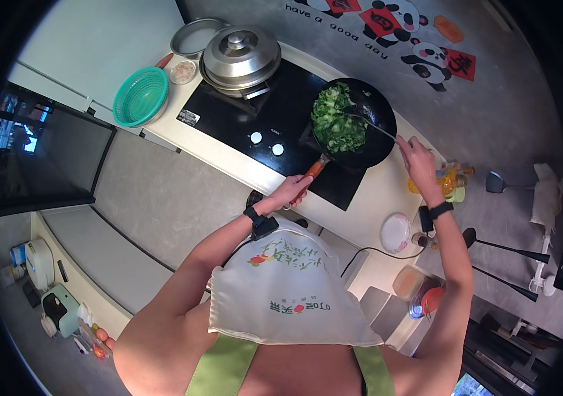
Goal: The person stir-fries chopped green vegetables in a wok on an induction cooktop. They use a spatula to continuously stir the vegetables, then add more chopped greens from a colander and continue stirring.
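Note:
A black wok [383, 106] with a wooden handle [315, 171] rests over the right side of a black glass cooktop [242, 133]. Chopped leafy greens [338, 119] are heaped in the wok's left half, and a few bits cling to its bare far wall. My left hand [291, 192] is wrapped around the wooden handle near its end. In my right hand [417, 161] is the thin metal shaft of a cooking utensil [381, 129]. Its tip reaches into the greens, which hide the shape of its head.
A lidded steel pot [242, 57] occupies the left burner. Beyond it are a metal pan [195, 37], a small bowl of pale food [182, 72] and a green colander [140, 96]. Right of the cooktop stand an oil bottle [449, 182] and a plate [395, 232]; a cable [385, 253] crosses the counter.

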`<state>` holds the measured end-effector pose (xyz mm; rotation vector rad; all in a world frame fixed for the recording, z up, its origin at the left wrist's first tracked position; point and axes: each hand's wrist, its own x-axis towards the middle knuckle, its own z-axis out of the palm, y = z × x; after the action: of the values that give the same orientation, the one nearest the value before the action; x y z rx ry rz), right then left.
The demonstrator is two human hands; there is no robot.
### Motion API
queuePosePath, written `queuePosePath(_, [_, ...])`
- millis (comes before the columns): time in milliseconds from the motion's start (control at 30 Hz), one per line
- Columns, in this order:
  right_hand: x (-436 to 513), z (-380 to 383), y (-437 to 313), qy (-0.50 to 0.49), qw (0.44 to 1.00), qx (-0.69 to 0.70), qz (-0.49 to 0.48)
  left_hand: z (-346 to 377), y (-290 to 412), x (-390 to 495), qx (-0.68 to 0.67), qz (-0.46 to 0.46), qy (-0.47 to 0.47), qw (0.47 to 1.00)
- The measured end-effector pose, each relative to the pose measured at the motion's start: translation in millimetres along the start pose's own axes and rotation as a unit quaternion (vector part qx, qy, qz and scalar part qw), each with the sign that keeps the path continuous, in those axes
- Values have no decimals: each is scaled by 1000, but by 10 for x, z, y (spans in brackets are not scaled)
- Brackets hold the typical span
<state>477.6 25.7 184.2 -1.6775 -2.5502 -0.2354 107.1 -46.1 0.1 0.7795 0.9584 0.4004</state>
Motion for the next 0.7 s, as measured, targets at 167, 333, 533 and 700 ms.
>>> queuePosePath(167, [-365, -163, -207, 4, 987, 103, 119, -11, 9, -6, -8, 1, -3, 1000])
queuePosePath(333, [-276, 599, -486, -97, 948, 201, 226, 6, 19, -6, -9, 3, -1, 1000])
queuePosePath(533, [-259, 827, -384, -112, 921, 214, 305, 4, 18, 13, 6, 5, 6, 1000])
queuePosePath(700, [-604, 727, -380, -178, 917, 180, 307, -5, -19, 12, -12, -9, 5, 1000])
